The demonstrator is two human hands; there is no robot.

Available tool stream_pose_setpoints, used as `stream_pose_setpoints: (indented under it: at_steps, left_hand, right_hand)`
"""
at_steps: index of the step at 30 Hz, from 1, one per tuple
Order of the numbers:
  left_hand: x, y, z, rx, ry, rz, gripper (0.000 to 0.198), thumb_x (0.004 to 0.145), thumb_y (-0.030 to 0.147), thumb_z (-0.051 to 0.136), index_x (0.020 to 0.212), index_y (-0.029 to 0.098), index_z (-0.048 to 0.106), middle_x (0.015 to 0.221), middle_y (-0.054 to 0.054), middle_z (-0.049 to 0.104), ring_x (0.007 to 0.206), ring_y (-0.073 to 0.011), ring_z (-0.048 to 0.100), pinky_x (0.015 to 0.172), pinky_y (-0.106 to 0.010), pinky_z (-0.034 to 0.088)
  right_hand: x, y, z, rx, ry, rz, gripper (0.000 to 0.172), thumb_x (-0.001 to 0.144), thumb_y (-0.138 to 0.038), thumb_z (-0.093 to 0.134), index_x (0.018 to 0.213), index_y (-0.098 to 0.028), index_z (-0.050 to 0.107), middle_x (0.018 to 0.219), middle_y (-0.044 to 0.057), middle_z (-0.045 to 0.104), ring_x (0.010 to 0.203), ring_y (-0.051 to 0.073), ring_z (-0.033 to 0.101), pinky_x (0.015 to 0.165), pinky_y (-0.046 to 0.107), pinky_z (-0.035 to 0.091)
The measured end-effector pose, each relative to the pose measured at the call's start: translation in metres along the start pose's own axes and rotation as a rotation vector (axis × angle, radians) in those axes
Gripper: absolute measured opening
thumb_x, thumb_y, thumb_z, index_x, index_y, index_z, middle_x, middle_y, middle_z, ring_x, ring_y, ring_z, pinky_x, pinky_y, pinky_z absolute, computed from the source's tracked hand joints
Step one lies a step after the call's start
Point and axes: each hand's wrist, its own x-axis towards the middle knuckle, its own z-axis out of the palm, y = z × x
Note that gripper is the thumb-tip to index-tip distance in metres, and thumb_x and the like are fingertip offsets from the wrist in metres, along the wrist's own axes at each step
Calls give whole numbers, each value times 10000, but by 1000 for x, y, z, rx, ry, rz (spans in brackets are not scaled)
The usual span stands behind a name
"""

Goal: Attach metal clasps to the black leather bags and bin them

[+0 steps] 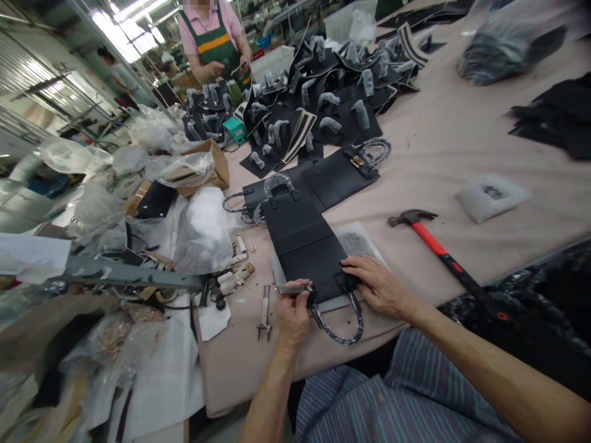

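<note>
A black leather bag panel [305, 237] lies flat before me, with a plastic-wrapped loop handle [346, 339] at its near end and another at the far end. My left hand [292, 317] is closed, pinching a short silver metal tool [293, 288] whose tip meets the panel's near left corner by the handle base. The tool's exact kind is unclear. My right hand [376, 284] rests with fingers stretched over the panel's right edge, beside the other handle base. Under the panel sits a pale slab [357, 240]. A metal caliper-like tool [265, 314] lies left of my left hand.
A claw hammer [429, 237] with a red and black handle lies at right, near a white packet [492, 195]. Another black bag piece [341, 175] and a heap of bag parts [323, 92] lie beyond. Plastic bags [203, 231] crowd the left. A co-worker [215, 46] stands across the table.
</note>
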Motion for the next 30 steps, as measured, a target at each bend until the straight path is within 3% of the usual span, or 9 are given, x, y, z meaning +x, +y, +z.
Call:
stream_pose_setpoints:
  at_steps: [4,30]
  left_hand:
    - [5,-3,8,64,-32,38,170,979,313,597,1041,186,691,1057,-94,739,1007,-226,725,954,-397,575]
    - [3,-16,8,117,-40,51,207,994,345,582,1055,188,701,1071,-104,742,1036,-248,723,987,-450,568]
  right_hand:
    - [0,1,-1,-2,-13,-3,612,769,-48,484,1340,-238,593,1448,94,569,1380,296,494,1168,606,375]
    - [4,2,-5,23,-5,-5,591,767,-55,480,1316,-232,609,1423,91,584,1365,288,505,1168,582,368]
